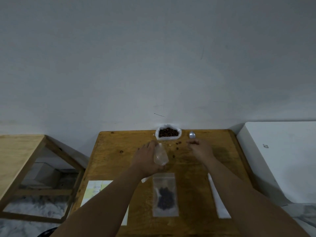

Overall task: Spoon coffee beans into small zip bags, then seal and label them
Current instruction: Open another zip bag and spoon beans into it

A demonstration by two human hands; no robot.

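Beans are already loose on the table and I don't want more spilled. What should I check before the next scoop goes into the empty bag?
1. Empty zip bag held in the left hand: ok.
2. Mouth of that bag open: cannot tell.
3. Spoon gripped by the right hand: cannot tell; the fingers are by its handle.
4. Bean pouch open with beans showing: ok.
5. Loose beans lie on the table between pouch and hands: not ok.
6. Filled bag lies flat, apart from both hands: ok.
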